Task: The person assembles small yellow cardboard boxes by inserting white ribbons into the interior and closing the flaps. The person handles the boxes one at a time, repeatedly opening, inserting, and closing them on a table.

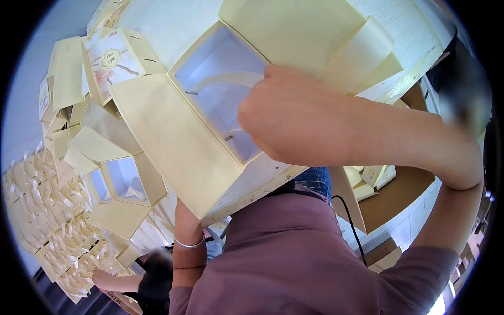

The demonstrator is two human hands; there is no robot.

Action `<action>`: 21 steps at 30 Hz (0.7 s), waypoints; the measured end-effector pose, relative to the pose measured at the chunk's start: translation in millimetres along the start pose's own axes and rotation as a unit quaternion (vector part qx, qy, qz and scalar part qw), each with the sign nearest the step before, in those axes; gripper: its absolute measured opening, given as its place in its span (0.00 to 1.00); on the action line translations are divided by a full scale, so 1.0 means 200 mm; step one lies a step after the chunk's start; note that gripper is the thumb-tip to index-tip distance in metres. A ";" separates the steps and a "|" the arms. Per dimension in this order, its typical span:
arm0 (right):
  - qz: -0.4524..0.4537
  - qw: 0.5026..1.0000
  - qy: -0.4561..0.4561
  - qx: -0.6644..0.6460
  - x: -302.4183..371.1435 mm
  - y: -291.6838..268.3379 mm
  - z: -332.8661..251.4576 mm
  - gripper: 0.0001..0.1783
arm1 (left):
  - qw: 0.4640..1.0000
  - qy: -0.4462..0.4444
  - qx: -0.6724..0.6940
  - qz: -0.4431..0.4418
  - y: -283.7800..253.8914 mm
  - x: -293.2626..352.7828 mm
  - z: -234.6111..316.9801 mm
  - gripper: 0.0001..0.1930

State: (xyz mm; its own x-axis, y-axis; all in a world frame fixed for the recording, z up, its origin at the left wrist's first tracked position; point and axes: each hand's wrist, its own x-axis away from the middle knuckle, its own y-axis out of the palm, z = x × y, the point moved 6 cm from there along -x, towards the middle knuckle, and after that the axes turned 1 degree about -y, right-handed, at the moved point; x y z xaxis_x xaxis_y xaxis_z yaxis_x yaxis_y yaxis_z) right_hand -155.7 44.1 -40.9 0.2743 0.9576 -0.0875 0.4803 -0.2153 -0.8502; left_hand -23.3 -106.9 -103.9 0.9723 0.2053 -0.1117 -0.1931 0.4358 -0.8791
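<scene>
An open cream gift box [173, 131] with a pale lining lies in front of me on the table, its flaps folded outward. A cream ribbon [226, 80] comes out of a slot in the box's inner wall and arcs to my right hand [275, 113]. That hand is closed in a fist over the box, gripping the ribbon. A second slot shows lower on the same wall. My left hand is hidden beneath the near flap; only the wrist and the forearm with a bracelet show, so its fingers cannot be seen. A wide ribbon [362, 55] lies over the far right flap.
The white wooden table [163, 23] runs under the box. More cream boxes [126, 178] are piled at left, beside rows of ribboned pieces [47, 199]. A cardboard carton [399, 205] holding cream boxes stands at right. Another person's arm [118, 283] reaches in at lower left.
</scene>
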 end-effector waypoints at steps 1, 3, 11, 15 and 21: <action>-0.005 1.000 -0.005 -0.007 0.00 0.00 0.00 0.06 | 1.000 0.002 -0.005 0.004 0.00 0.00 0.00 0.21; -0.024 0.999 -0.005 -0.024 -0.01 0.02 0.00 0.05 | 1.000 0.004 -0.016 0.008 0.00 0.01 0.00 0.21; -0.060 0.997 0.012 -0.048 -0.09 0.11 0.03 0.04 | 0.998 0.016 -0.051 0.021 0.00 0.03 0.02 0.20; -0.058 0.998 0.014 -0.032 -0.10 0.10 0.02 0.05 | 0.996 0.038 -0.068 0.031 0.00 0.06 -0.02 0.19; -0.008 0.999 0.039 -0.019 -0.06 0.08 0.05 0.07 | 1.000 0.013 0.002 0.007 0.00 0.03 -0.01 0.20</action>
State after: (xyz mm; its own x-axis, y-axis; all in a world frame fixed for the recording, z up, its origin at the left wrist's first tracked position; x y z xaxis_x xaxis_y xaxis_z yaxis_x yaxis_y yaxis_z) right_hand -158.8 30.9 -58.5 0.3303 0.9433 -0.0326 0.5163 -0.2095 -0.8304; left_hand -17.4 -108.0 -106.5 0.9726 0.1881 -0.1368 -0.2076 0.4367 -0.8753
